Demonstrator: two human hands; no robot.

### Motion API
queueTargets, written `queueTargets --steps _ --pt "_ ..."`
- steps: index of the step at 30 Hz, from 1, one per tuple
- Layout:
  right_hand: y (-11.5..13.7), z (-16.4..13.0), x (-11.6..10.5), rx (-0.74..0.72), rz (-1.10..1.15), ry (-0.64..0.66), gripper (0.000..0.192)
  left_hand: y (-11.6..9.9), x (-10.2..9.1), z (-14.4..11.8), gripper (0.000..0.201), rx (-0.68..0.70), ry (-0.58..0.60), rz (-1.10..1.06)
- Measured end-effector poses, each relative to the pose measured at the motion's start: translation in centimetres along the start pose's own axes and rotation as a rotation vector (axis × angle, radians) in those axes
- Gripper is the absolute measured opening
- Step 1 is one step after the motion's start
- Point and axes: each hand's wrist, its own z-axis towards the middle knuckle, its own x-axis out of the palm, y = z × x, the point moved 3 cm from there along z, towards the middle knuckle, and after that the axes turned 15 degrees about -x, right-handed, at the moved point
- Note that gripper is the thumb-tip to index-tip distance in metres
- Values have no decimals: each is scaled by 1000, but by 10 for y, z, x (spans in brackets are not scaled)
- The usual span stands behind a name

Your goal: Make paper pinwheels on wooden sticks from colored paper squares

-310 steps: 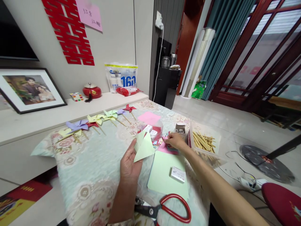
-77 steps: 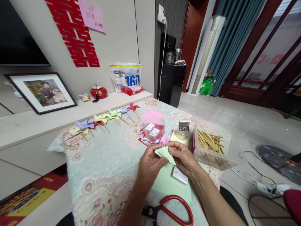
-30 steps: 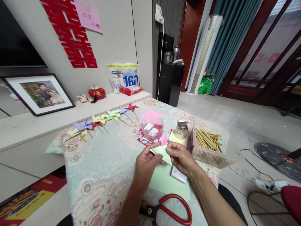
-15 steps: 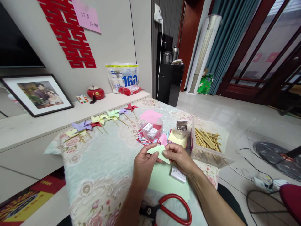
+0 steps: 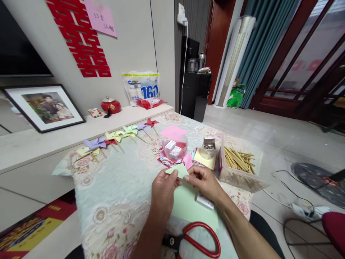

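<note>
A small folded piece of light green paper (image 5: 179, 170) is between my two hands. My left hand (image 5: 164, 190) pinches its left part, thumb on top. At its lower right corner my right hand (image 5: 205, 181) closes thumb and fingers on it. Light green sheets (image 5: 191, 212) lie under my hands, with a small white box (image 5: 205, 200) on them, partly hidden by my right wrist. Red-handled scissors (image 5: 202, 239) lie nearest me, partly covered by my left forearm.
Paper pinwheels (image 5: 114, 136) on sticks line the table's left edge. Beyond my hands stand a round clear container (image 5: 175, 147) with small white boxes and a small tub of metal pieces (image 5: 208, 149). A plastic bin (image 5: 239, 172) of thin sticks is at right.
The folded green paper has turned and shifted slightly left in my hands, with its tip now pointing up. My left hand has moved a little left.
</note>
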Motion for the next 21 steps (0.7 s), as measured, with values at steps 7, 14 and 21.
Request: queueTargets --steps 7,14,21 --pt "9 -1 2 -127 -262 -12 31 3 -4 2 46 -79 53 -83" --pt "29 -6 -4 -183 -431 -2 15 2 -9 6 47 -120 89 -143" --pt "62 -70 20 -82 -495 329 12 -8 -13 9 36 -128 215 -264"
